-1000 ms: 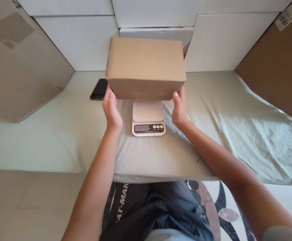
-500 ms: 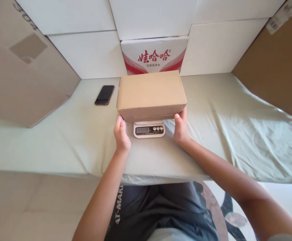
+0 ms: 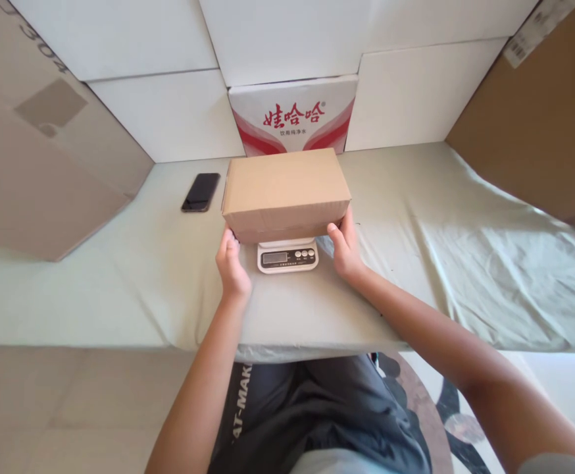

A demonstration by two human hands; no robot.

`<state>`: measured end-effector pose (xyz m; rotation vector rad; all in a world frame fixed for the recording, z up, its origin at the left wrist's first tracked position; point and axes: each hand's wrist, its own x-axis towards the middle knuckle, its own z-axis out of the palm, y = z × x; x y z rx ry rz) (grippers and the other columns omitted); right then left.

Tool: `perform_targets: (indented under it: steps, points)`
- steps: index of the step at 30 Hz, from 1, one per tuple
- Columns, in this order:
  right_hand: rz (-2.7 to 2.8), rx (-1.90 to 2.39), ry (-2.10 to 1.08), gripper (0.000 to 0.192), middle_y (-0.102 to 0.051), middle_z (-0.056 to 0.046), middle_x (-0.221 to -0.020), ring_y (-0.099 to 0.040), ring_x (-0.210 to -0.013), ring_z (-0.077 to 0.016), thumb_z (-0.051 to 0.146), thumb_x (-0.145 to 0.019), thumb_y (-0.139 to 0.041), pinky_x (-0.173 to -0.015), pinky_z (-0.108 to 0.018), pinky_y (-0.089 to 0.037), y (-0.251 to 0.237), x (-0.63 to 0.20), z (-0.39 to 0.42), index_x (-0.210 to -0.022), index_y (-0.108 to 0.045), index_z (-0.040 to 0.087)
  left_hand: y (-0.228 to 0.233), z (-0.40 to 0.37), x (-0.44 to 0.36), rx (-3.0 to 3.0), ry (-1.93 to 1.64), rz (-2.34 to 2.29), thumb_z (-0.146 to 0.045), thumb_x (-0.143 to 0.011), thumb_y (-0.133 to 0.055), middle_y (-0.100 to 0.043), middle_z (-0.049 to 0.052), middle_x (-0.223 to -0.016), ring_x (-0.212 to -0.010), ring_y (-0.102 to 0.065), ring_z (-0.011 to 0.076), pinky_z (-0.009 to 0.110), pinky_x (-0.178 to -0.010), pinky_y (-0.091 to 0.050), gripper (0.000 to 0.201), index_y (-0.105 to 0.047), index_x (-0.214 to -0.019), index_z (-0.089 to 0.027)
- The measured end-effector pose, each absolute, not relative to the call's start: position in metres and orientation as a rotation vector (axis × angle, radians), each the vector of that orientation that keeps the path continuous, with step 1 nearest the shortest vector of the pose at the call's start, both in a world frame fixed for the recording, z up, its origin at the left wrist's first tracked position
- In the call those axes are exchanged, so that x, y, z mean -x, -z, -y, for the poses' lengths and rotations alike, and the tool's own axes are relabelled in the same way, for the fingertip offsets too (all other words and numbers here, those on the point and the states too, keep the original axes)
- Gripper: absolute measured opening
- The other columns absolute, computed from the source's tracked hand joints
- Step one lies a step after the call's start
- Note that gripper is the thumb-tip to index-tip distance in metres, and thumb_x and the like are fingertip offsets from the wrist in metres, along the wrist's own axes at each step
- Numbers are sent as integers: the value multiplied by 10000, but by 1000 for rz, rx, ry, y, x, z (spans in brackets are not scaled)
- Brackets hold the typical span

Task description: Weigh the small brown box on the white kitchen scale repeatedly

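At the frame's center, on my remote feed, the left hand and right hand grip the near lower corners of a brown cardboard carton over a white digital scale; I cannot tell whether they touch. A black smartphone lies left of center, a red-and-white printed box upper center.

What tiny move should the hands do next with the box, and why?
Perhaps ease the box gently down onto the scale: it hides most of the scale, and the left hand and right hand hold its sides. Whether they already touch is hidden.
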<state>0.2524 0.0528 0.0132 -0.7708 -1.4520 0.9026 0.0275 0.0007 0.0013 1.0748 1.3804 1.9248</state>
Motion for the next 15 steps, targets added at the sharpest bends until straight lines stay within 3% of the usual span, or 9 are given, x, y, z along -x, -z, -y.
perform_targets:
  steps: [8, 11, 15]
  points:
    - [1465, 750, -901, 738, -488, -79, -1709, -418, -1626, -304, 691, -967, -537, -1385, -529, -337, -11, -253, -54, -1586, -415, 309, -2, 1, -28, -1104, -1910, -1401, -774, -891, -560, -640, 163, -1570, -1553, -511, 349, 462, -1285, -422, 829, -682, -1459, -182]
    - [1403, 803, -875, 755, -427, -54, -1750, -331, -1672, -311, 731, -948, -532, -1417, -555, -241, -8, -255, -54, -1577, -439, 323, -1, 0, -25, -1151, -1965, -1373, -727, -930, -543, -551, 148, -1657, -1601, -445, 327, 453, -1320, -373, 807, -617, -1528, -191]
    - [1270, 865, -879, 798, -293, 0, -1815, -207, -1725, -288, 786, -942, -480, -1433, -580, -143, 0, -261, -60, -1621, -356, 385, 1, -1, -14, -1137, -2080, -1389, -653, -1007, -448, -359, 40, -1786, -1688, -252, 256, 443, -1384, -225, 708, -502, -1614, -292]
